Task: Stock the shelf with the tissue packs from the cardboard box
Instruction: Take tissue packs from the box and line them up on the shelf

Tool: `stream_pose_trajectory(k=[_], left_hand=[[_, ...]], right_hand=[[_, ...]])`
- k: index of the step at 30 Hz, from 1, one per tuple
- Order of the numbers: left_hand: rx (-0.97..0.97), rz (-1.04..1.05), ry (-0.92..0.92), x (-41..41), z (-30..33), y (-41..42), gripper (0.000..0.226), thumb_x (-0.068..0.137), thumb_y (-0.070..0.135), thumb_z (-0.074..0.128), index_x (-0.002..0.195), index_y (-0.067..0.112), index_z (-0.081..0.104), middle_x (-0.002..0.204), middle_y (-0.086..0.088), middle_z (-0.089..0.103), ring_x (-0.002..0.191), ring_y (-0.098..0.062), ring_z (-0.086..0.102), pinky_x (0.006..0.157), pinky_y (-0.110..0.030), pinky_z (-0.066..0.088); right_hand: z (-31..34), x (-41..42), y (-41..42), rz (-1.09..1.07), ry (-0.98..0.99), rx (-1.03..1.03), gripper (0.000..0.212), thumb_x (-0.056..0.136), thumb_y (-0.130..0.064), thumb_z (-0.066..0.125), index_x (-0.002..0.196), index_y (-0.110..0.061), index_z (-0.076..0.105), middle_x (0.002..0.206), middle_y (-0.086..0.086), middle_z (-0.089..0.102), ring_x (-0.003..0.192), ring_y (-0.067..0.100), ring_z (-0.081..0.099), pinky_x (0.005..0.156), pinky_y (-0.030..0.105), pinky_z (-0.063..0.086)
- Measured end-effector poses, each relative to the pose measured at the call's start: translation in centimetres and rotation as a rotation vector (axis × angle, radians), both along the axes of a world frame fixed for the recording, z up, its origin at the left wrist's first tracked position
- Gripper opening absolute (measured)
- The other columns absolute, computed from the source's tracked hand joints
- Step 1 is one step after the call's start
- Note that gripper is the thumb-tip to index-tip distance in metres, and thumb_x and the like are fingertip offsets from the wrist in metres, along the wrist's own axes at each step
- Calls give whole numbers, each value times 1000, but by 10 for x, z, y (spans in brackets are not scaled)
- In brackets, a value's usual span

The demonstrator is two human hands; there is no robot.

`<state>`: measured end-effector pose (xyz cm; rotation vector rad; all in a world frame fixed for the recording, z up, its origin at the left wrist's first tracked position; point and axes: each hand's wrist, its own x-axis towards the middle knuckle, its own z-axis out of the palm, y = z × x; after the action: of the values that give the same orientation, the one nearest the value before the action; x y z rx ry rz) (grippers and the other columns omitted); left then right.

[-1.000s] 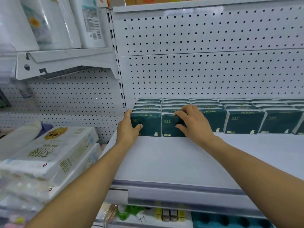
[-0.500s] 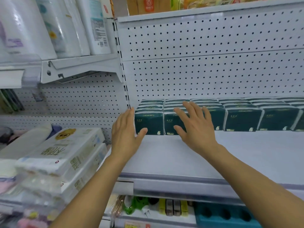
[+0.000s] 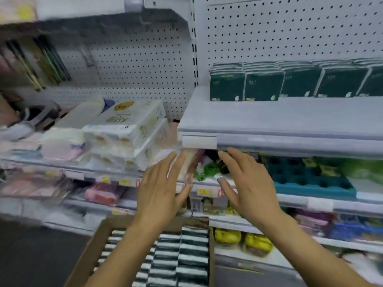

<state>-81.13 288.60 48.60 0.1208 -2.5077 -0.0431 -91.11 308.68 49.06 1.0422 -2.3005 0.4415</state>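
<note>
Here we see the left hand [image 3: 160,191] and right hand [image 3: 246,183] spread, holding nothing, above the cardboard box [image 3: 91,251]; green tissue packs [image 3: 261,84] stand on the shelf [image 3: 279,119] at one o'clock.

The shelf [image 3: 279,119] looks like painted metal, pale and matt, and the back panel [image 3: 290,34] behind it is the same finish, punched with small holes. The packs [image 3: 227,85] along the shelf's rear edge are wrapped in dark green plastic film with a slight sheen. The box [image 3: 87,259] is plain brown cardboard, matt and rough. The white bundles [image 3: 132,121] are in glossy clear film.
</note>
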Motion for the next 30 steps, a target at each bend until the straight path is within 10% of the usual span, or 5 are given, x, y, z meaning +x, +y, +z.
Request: stream_pose_trajectory(k=[13,20,30], left_hand=[[514,102,-607,125,-178,-17,76,96,49,52,156,33,7,157,3,32,138,-19,39,106,-35,40],[749,104,-766,107,-274,-17,74,96,36,60,155,29,17,155,-1,35,139,-20,36,104,-40,44],[726,99,-720,91,-340,-10,49,86,25,73,130,21,50,125,3,51,106,-16,56,84,-38,50]], right_hand=[[-185,119,-21,18,-490,370,47,71,-34,82,114,-23,66,109,0,65,94,25,66,65,40,54],[-261,91,-38,18,-627,571,35,100,-36,44,133,-29,52,134,-1,52,130,24,41,102,37,32],[-319,56,-52,85,-534,727,43,93,-48,51,129,-27,58,123,-1,54,125,23,37,95,39,29]])
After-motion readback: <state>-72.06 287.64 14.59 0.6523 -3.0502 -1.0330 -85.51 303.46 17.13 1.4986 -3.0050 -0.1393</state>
